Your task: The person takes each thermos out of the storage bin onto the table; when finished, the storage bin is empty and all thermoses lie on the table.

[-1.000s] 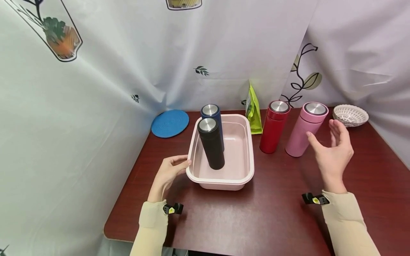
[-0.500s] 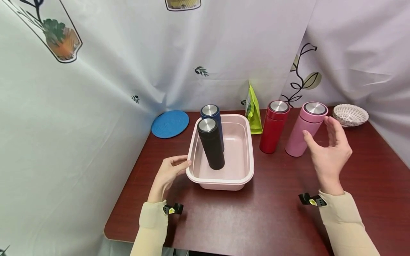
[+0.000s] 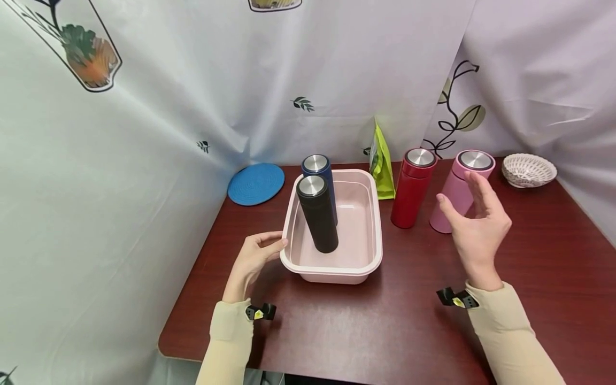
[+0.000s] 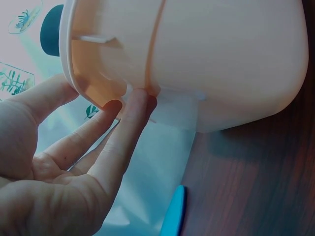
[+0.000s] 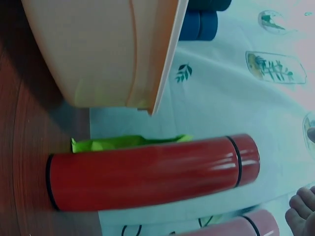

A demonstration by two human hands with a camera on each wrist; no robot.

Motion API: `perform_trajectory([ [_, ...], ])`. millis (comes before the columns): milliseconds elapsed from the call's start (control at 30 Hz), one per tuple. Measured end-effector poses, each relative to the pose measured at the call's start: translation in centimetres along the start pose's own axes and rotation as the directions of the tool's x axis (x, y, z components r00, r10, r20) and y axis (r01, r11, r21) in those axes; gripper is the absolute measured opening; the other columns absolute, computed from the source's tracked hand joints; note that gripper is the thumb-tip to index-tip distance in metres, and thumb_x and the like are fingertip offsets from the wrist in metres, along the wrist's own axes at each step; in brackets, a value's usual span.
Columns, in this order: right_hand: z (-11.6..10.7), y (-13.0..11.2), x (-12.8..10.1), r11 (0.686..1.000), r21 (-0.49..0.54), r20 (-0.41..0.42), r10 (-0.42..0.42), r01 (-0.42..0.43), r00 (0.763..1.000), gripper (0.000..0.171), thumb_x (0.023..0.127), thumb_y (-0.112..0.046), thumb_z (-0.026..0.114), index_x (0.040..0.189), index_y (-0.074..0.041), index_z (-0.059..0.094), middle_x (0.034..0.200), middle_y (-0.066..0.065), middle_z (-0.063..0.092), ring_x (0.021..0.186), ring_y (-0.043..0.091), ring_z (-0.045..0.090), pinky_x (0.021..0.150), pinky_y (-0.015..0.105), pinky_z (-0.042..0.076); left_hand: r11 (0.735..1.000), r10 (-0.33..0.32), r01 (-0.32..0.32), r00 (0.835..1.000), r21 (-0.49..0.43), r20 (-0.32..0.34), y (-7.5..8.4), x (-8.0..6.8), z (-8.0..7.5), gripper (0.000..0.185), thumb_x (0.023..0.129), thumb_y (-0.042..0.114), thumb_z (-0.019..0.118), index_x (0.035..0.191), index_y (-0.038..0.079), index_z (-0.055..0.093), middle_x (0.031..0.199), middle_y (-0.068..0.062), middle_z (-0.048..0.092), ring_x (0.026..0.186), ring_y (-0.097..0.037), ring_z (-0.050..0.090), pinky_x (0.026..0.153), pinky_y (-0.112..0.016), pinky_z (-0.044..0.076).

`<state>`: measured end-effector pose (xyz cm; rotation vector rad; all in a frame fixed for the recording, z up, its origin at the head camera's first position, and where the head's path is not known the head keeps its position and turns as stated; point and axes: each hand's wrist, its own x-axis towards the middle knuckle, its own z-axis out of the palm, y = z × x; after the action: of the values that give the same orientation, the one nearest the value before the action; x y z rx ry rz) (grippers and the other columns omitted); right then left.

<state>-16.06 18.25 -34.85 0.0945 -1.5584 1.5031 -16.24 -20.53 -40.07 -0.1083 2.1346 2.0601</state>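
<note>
My left hand (image 3: pixel 255 262) pinches the left rim of a pale pink plastic basin (image 3: pixel 339 271); in the left wrist view the thumb lies at the rim and the fingers touch the outer wall. Inside the basin a black thermos (image 3: pixel 317 219) stands in front of a dark blue thermos (image 3: pixel 329 174), which it partly hides. My right hand (image 3: pixel 481 235) hovers with thumb and fingers spread, holding nothing. It covers part of a pink thermos (image 3: pixel 459 187) standing behind it. Left of that one, a red thermos (image 3: pixel 411 198) stands upright, large in the right wrist view.
A green packet (image 3: pixel 382 166) leans behind the red thermos. At the back right sits a white woven bowl (image 3: pixel 528 171). A round blue mat (image 3: pixel 256 184) lies at the back left. The dark red table (image 3: pixel 375 331) meets a hanging printed cloth (image 3: pixel 231 80).
My right hand has moved left, from beside the pink thermos to in front of it, still spread. The left hand keeps its place at the basin.
</note>
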Motion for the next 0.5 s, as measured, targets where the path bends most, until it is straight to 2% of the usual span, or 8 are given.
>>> perform_trajectory([
  [200,0.7,0.2,-0.6,0.999,-0.033,0.067,-0.001,0.004,0.998,0.053,0.063,0.007,0.077,0.113,0.000,0.061,0.110,0.017,0.061,0.106,0.026,0.055,0.095,0.031,0.040,1.000,-0.014,0.014,1.000,-0.002,0.014,0.9,-0.4,0.3,0.042,0.081,0.008,0.068,0.117,-0.007,0.055,0.116,-0.024,0.055,0.090,-0.027,0.063,0.084,-0.044,0.047],
  [367,1.2,1.9,-1.2,0.998,-0.068,0.137,0.000,0.009,0.991,0.059,0.061,0.004,0.080,0.116,-0.007,0.061,0.112,0.009,0.062,0.107,0.021,0.055,0.095,0.029,0.040,1.000,-0.016,0.016,1.000,0.020,0.015,1.8,-1.0,0.7,0.041,0.082,0.006,0.066,0.118,-0.009,0.054,0.115,-0.024,0.055,0.088,-0.024,0.063,0.084,-0.044,0.047],
  [500,1.7,2.9,-1.6,0.998,-0.060,0.194,0.005,0.007,0.981,0.061,0.061,0.002,0.081,0.117,-0.010,0.061,0.114,0.007,0.061,0.108,0.021,0.055,0.095,0.029,0.040,1.000,-0.011,0.010,1.000,0.018,0.017,1.9,-1.1,0.7,0.041,0.082,0.006,0.066,0.118,-0.009,0.053,0.114,-0.024,0.055,0.088,-0.023,0.063,0.084,-0.043,0.047],
])
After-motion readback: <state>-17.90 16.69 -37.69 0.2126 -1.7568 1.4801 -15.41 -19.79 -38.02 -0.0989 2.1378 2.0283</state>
